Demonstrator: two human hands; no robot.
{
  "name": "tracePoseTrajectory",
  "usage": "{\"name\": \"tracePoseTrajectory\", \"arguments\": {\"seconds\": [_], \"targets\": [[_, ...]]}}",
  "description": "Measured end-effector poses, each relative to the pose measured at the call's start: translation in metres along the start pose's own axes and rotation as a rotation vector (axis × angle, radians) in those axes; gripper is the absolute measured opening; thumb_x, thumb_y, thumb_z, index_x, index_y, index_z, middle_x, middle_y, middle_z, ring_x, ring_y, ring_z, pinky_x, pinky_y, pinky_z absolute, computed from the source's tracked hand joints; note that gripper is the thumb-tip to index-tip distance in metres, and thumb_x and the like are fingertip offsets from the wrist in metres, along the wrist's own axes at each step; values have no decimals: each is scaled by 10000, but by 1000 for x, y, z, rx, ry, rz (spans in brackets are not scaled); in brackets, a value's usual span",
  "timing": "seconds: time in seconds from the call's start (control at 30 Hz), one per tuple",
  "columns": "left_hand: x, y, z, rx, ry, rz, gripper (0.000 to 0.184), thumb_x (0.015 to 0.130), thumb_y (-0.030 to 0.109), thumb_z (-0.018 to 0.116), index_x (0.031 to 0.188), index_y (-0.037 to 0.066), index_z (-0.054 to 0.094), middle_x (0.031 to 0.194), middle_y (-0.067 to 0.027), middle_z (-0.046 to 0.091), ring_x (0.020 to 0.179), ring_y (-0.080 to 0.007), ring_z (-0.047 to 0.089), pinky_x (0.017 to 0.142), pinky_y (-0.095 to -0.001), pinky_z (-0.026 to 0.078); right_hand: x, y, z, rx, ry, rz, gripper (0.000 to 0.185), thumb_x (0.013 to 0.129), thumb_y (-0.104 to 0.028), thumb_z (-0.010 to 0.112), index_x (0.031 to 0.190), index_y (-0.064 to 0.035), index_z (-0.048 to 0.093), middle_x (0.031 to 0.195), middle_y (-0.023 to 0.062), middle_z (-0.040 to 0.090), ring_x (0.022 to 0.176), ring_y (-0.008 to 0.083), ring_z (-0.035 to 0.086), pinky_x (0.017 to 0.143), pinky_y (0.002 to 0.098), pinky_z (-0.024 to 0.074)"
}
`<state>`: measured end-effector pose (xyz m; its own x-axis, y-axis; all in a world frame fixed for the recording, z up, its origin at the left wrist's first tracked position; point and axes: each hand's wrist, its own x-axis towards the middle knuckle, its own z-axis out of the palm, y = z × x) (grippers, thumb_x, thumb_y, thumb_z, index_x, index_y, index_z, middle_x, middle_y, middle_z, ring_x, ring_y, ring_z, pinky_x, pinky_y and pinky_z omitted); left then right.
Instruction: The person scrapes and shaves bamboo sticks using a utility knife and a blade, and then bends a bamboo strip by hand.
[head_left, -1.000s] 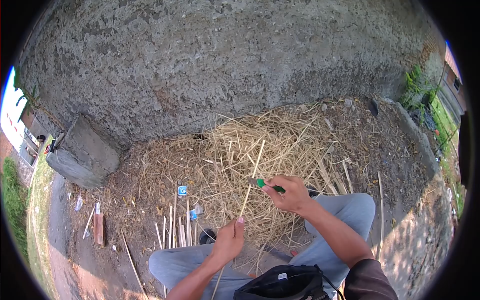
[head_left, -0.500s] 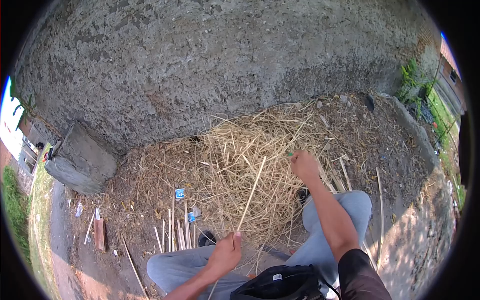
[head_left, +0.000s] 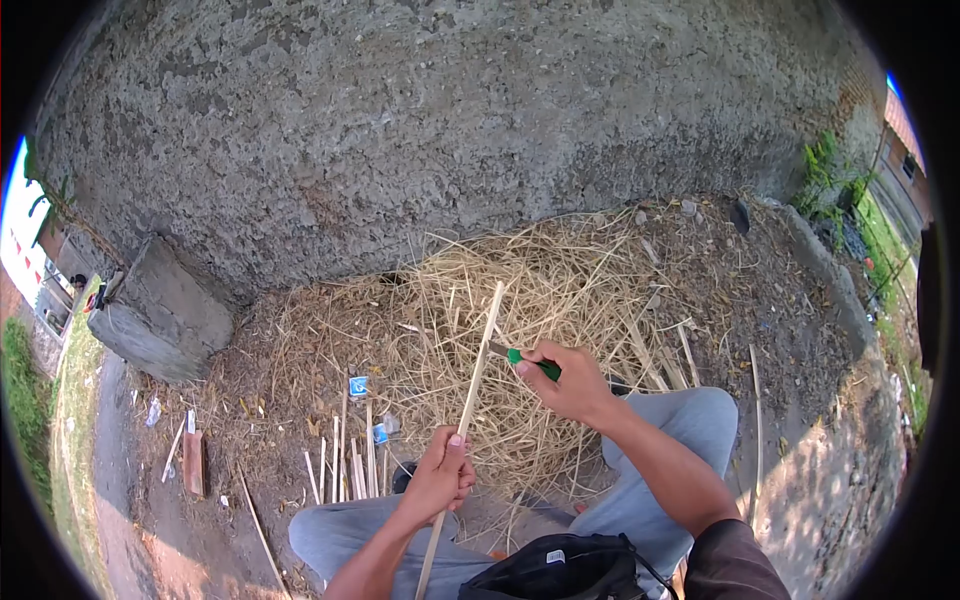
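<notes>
A long pale wooden strip (head_left: 478, 372) runs slantwise from my lap up over the pile of shavings. My left hand (head_left: 437, 476) is closed around it below its middle, the thumb on top. My right hand (head_left: 570, 383) grips the green handle of a knife (head_left: 515, 355). The knife's blade is at the strip's right edge, above my left hand. Beneath and beyond both hands lies a heap of curled straw-coloured shavings (head_left: 560, 280).
A rough grey wall (head_left: 420, 140) rises behind the heap. A concrete block (head_left: 165, 310) stands at the left. Several cut strips (head_left: 345, 460), blue packets (head_left: 359, 386) and a brick piece (head_left: 194, 463) lie on the ground. A black bag (head_left: 565, 570) rests at my lap.
My right hand swung away to the right with the knife, then came back to the strip. The strip now stands steeper and shows a wider face, and my left hand has shifted slightly.
</notes>
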<state>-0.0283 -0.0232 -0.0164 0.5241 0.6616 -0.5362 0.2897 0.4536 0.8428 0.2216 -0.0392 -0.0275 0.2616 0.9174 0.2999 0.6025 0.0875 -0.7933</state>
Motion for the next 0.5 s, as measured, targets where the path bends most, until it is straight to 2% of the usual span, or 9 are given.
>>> {"name": "tracePoseTrajectory", "arguments": {"seconds": [0.1, 0.23, 0.3, 0.33, 0.43, 0.5], "targets": [[0, 4, -1, -79, -61, 13, 296, 1079, 321, 343, 1053, 61, 482, 706, -8, 451, 466, -67, 370, 403, -229, 351, 0, -6, -5, 60, 19, 33, 238, 912, -278, 678, 884, -43, 649, 613, 104, 627, 495, 258, 593, 486, 366, 429], [12, -9, -9, -188, -99, 2, 288, 1078, 294, 350, 1062, 46, 495, 737, -14, 465, 486, -68, 387, 428, -224, 369, 1, 5, -3, 60, 71, -28, 242, 912, -283, 680, 883, -45, 651, 612, 103, 625, 488, 244, 585, 483, 363, 424], [13, -7, -8, -277, -87, -41, 286, 1078, 275, 353, 1047, 34, 502, 714, -4, 445, 500, -71, 395, 446, -223, 375, 2, 5, -5, 100, 27, 26, 196, 900, -183, 708, 882, -8, 621, 723, 96, 684, 534, 81, 496, 499, 282, 396], [13, -6, -7, -277, -87, -39, 286, 1078, 275, 353, 1047, 34, 502, 714, -4, 445, 500, -71, 395, 446, -223, 375, 3, 4, -5, 99, 27, 24, 196, 900, -183, 708, 882, -8, 621, 723, 96, 684, 534, 81, 496, 499, 282, 396], [13, -7, -3, -341, -84, -52, 290, 1077, 280, 353, 1037, 40, 512, 667, 23, 391, 498, -67, 368, 440, -216, 333, 2, 0, -4, 71, 24, -28, 197, 897, -180, 711, 873, -5, 623, 715, 96, 682, 514, 90, 493, 484, 286, 393], [13, -8, -4, -388, -167, -75, 274, 1066, 266, 373, 999, 44, 519, 602, 48, 317, 460, -60, 298, 397, -220, 261, -1, -6, -3, 40, -63, -70, 233, 895, -272, 700, 879, -45, 652, 726, 114, 692, 546, 279, 632, 515, 369, 468]]}}
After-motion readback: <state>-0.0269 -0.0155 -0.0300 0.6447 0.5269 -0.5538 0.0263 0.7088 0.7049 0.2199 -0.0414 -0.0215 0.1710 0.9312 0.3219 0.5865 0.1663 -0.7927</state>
